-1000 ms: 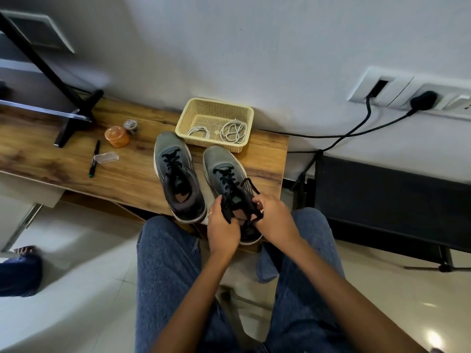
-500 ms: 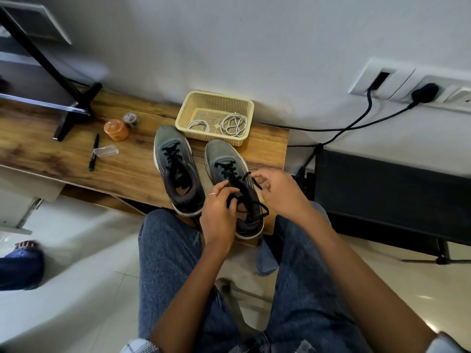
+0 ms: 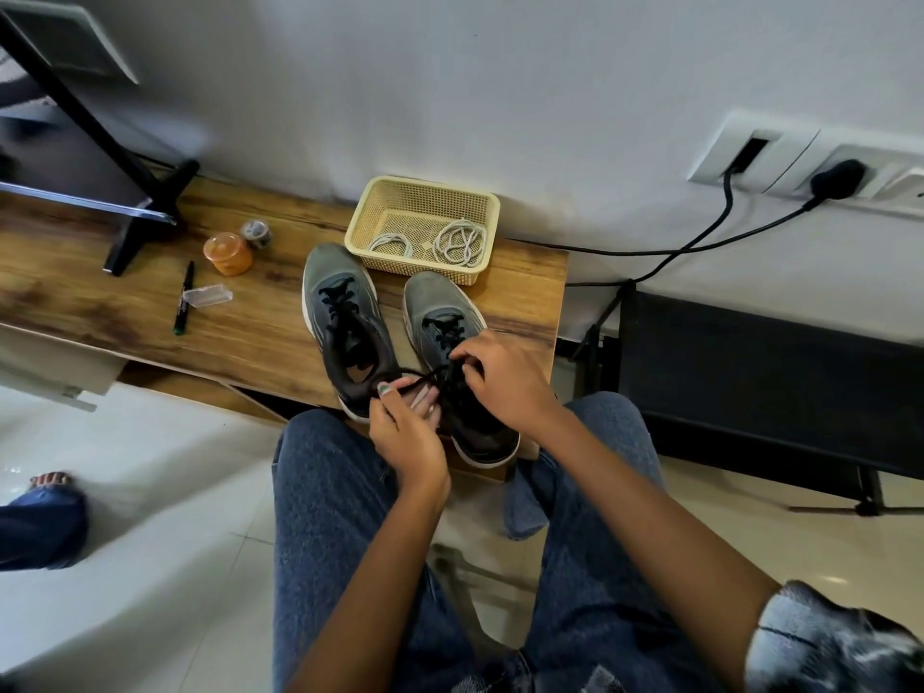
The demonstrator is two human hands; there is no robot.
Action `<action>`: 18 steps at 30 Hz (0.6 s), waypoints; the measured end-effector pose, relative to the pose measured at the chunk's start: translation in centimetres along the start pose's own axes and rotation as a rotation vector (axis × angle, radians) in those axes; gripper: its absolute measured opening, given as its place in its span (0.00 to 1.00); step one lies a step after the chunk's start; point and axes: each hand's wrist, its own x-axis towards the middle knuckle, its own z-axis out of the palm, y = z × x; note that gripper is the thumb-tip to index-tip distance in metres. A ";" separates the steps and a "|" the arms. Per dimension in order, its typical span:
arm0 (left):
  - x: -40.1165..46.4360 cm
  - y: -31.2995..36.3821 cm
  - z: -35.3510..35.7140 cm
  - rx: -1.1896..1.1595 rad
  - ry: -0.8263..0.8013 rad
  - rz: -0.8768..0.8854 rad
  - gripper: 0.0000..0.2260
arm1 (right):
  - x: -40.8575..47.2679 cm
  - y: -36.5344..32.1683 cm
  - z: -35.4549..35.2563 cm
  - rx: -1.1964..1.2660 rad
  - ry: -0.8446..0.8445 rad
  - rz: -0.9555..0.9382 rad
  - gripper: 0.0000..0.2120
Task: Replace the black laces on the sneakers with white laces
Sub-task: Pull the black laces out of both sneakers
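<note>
Since half a second earlier, the left hand had turned palm-up beside the right shoe, thumb and fingers pinching a loose end of the black lace. The right hand had come down onto the shoe's eyelets, its fingers curled and pinching the lace there. The left shoe stood just beside the right shoe on the counter, laced as before. White laces lay coiled in the basket behind the shoes. The right hand covered the right shoe's tongue, so how far it was unlaced was hard to make out.
</note>
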 end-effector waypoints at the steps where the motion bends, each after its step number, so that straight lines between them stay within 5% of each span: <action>1: 0.0 0.0 0.0 -0.016 0.009 -0.013 0.13 | -0.1 0.0 0.2 -0.013 0.006 -0.001 0.11; 8: -0.2 -0.6 0.1 -0.007 0.028 -0.033 0.12 | -0.6 0.0 1.5 -0.178 0.095 -0.030 0.09; 14: -0.1 -1.6 -0.1 0.259 -0.101 0.074 0.05 | -0.4 0.4 2.6 -0.234 0.116 -0.050 0.04; 18: -0.2 -1.6 0.1 0.408 -0.172 0.181 0.13 | -0.1 0.7 2.3 -0.168 0.100 -0.059 0.04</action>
